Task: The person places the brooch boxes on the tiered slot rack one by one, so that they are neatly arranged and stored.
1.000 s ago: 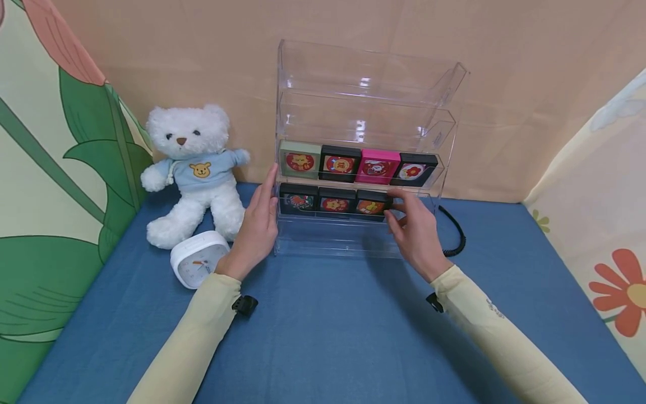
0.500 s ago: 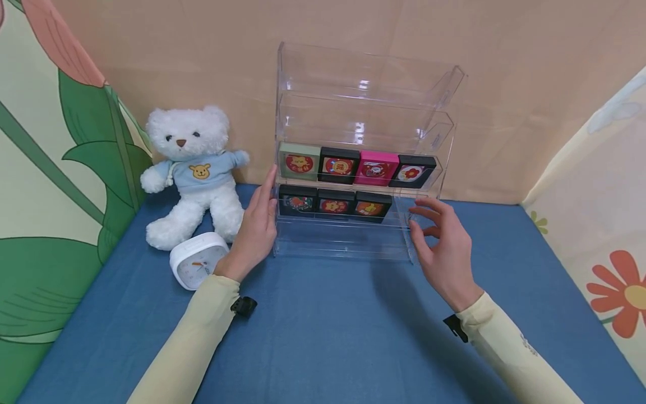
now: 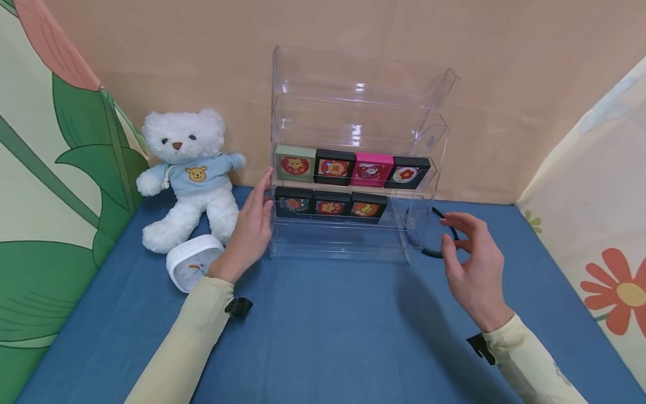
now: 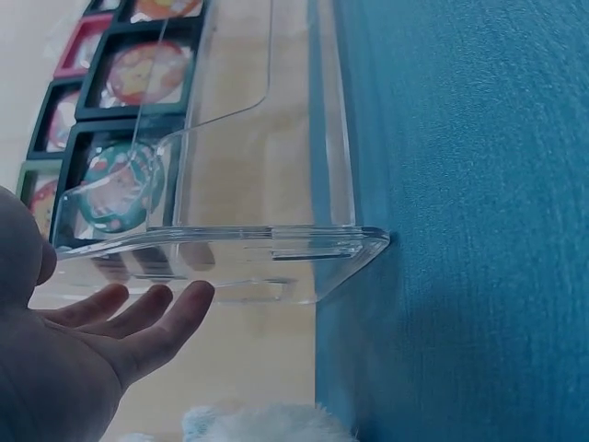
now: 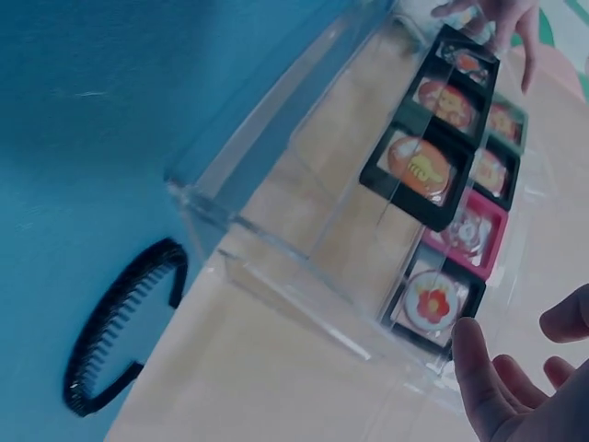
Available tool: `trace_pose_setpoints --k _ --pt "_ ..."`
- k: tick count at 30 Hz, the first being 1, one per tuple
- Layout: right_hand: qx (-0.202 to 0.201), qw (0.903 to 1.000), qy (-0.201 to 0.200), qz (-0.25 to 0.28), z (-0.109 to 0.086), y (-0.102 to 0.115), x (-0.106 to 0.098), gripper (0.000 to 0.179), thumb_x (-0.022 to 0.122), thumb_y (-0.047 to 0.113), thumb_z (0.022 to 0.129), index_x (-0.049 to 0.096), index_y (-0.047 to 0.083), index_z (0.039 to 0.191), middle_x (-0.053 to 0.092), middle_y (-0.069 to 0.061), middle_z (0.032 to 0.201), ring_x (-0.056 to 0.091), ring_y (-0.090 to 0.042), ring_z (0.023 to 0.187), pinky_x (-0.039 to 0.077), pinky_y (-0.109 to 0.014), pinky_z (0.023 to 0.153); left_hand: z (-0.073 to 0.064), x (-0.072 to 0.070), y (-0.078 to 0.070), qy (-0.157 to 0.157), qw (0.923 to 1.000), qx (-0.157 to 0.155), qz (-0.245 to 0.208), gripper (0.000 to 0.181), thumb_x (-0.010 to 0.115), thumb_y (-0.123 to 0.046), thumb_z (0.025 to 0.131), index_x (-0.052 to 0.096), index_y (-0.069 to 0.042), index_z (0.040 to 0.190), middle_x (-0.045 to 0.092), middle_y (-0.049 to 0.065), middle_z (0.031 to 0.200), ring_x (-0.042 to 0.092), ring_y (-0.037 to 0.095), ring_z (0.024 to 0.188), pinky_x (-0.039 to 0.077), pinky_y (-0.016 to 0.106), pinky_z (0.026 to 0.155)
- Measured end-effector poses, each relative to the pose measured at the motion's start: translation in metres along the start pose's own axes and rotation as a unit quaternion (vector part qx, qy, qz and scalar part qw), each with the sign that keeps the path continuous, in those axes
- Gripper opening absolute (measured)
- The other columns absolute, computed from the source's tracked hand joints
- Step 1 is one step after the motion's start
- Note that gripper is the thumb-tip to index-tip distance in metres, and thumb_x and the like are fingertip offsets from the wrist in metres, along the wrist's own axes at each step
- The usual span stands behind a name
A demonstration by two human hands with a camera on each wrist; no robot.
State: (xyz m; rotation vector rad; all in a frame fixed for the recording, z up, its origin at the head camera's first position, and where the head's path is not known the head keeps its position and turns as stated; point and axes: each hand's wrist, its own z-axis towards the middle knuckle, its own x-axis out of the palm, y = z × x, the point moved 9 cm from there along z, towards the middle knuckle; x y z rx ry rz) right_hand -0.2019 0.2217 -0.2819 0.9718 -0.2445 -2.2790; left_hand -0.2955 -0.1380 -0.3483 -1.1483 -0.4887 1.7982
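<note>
A clear plastic tiered rack [image 3: 338, 249] stands against the back cloth. My left hand [image 3: 247, 238] rests along its left side, fingers extended, also shown in the left wrist view. My right hand [image 3: 474, 272] hangs to the right of the rack, fingers loosely bent with nothing between them. Three small black boxes with round picture fronts, the rightmost one [image 3: 369, 207] among them, fill the left part of a lower tier. Above them sit a pale green box [image 3: 295, 163], a black box [image 3: 335, 166], a pink box [image 3: 372, 169] and another black box [image 3: 407, 172].
Behind the right hand lies a black toothed headband [image 5: 83, 345], near the rack's right side. A white teddy bear [image 3: 189, 174] in a blue top sits at left, with a white clock [image 3: 194, 264] before it. Blue cloth [image 3: 328, 336] covers the table.
My right hand has let go of the rightmost black box in the lower row and moved right and toward me. The left hand stays at the rack's side.
</note>
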Motion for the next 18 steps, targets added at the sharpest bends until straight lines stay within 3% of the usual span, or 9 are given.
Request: trace_pose_setpoints --k 10,18 --pt "0.027 0.9992 0.022 -0.019 -0.011 -0.018 -0.004 0.049 0.068 -0.004 0.089 0.054 0.0 0.136 0.063 -0.013 0.13 0.063 -0.03 0.109 0.038 -0.001 0.085 0.001 0.0 0.004 0.011 0.9998 -0.017 0.001 0.064 0.036 -0.005 0.109 0.012 -0.028 0.164 0.037 0.02 0.154 0.043 0.033 0.136 0.042 0.051 0.108" --pt "0.031 0.998 0.038 -0.04 -0.013 -0.025 -0.005 0.05 0.067 -0.001 0.091 0.054 0.003 0.14 0.062 -0.015 0.132 0.067 -0.031 0.095 0.037 0.001 0.079 0.002 -0.004 0.002 0.014 0.9997 -0.018 0.007 0.064 0.036 -0.005 0.109 0.012 -0.028 0.164 0.039 0.021 0.152 0.046 0.035 0.133 0.044 0.052 0.105"
